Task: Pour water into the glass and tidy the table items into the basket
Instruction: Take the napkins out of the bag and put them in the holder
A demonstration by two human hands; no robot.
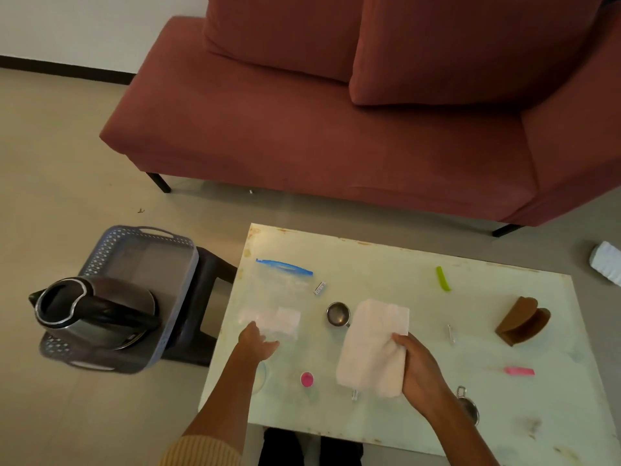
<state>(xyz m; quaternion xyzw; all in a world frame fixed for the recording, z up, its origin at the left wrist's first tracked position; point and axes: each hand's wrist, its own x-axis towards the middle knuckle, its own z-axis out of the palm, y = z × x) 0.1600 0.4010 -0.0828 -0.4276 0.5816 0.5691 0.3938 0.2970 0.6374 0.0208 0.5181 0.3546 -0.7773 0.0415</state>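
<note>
R hand (423, 368) fingers curled, gripping white cloth (373, 344); L hand (257, 344) fingers at zip bag (279, 290) edge, grip unclear. Risk: cloth sweeps adjacent metal cup (337, 313) over.

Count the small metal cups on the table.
2. One metal cup stands mid-table beside the white towel; another near the front edge, partly hidden by the right forearm.

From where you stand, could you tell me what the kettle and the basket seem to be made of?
Kettle: likely brushed steel with a dull sheen, black plastic handle. Basket: grey plastic, matte, with moulded lattice walls.
</note>
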